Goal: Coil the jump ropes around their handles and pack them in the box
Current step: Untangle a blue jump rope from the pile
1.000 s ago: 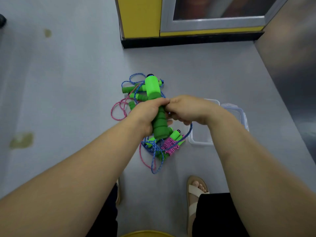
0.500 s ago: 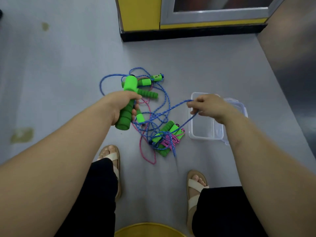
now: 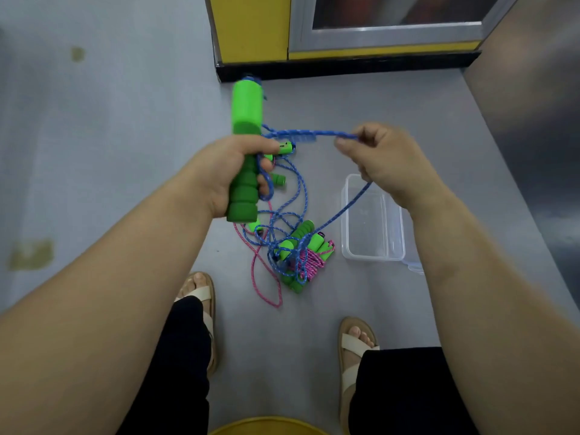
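My left hand (image 3: 229, 171) grips a green foam jump-rope handle (image 3: 246, 120) held upright above the floor. My right hand (image 3: 386, 161) pinches the blue rope (image 3: 301, 135), stretched level from the handle to my fingers, then dropping to the floor. Below lies a tangle of blue and pink rope with more green handles (image 3: 298, 243), one bundle wrapped in pink rope (image 3: 314, 262). A loose pink loop (image 3: 266, 287) trails toward my feet. The clear plastic box (image 3: 348, 221) stands empty on the floor, right of the tangle.
A yellow cabinet with a black base (image 3: 345, 70) stands ahead. A grey wall (image 3: 527, 120) runs along the right. My sandalled feet (image 3: 201, 296) are below the tangle. A yellow rim (image 3: 266, 426) shows at the bottom edge. The box's lid (image 3: 414, 266) lies behind it.
My left hand has raised the handle and turned it upright. My right hand moved up and left, pulling the blue rope taut and level with the handle.
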